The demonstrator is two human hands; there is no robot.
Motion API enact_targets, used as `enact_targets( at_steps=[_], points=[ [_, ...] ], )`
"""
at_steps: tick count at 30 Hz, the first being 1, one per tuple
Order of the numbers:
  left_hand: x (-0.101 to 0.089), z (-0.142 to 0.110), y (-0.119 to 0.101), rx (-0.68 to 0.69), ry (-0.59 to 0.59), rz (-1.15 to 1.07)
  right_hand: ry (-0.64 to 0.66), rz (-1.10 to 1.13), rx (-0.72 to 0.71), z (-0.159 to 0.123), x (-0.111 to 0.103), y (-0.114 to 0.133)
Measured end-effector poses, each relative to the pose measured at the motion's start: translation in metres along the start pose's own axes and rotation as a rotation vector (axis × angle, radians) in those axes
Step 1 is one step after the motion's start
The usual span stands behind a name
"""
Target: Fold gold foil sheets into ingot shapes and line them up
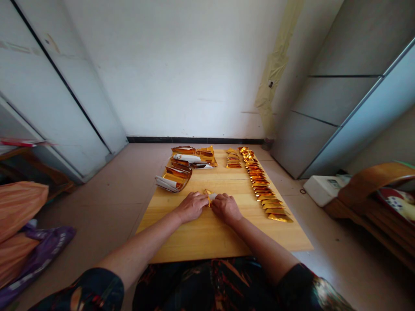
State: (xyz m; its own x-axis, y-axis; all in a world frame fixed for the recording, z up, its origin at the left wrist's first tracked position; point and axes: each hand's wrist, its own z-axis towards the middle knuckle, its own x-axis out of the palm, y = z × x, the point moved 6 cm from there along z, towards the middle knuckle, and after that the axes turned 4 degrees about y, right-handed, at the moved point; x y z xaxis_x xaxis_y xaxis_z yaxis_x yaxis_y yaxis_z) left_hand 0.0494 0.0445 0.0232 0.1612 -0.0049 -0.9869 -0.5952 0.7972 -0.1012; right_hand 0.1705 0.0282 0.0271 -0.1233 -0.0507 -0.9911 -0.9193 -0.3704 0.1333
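On the pale rectangular wooden table (201,239), a bare left hand (193,205) and bare right hand (227,209) partly hide a small gold-and-white foil piece (212,197) from us. Left of the table, our view crops an orange plastic bag (20,205).

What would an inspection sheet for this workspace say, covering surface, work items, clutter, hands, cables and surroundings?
Surface: light wooden tabletop, bare wood around the hands.
Job's things: small gold-and-white piece between the hands; long row of folded gold pieces along the right side; shorter row just left of its far end; loose gold and white sheets at far left.
Clutter: orange bag and purple bag off the table, left; white box off it, right.
Hands: left hand and right hand at the small piece, fingers curled; exact grip hidden.
Cables: nothing seen.
Surroundings: white wall ahead, with a yellowish tape strip.
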Motion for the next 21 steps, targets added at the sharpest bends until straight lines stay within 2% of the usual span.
enact_targets(
  at_steps=[6,13,18,21],
  points=[
    [0.003,-0.002,0.003,0.018,-0.025,-0.011,-0.060,-0.024,0.020,-0.005,0.004,0.003],
    [0.002,0.001,0.004,0.005,-0.054,-0.045,0.000,-0.127,-0.057,-0.008,0.009,0.013],
    [-0.009,0.011,0.012,0.023,-0.040,-0.102,0.109,-0.197,-0.144,0.003,-0.005,0.022],
    [-0.015,0.020,0.016,0.080,0.018,-0.180,0.210,-0.249,-0.141,0.013,-0.009,0.032]
  ],
)
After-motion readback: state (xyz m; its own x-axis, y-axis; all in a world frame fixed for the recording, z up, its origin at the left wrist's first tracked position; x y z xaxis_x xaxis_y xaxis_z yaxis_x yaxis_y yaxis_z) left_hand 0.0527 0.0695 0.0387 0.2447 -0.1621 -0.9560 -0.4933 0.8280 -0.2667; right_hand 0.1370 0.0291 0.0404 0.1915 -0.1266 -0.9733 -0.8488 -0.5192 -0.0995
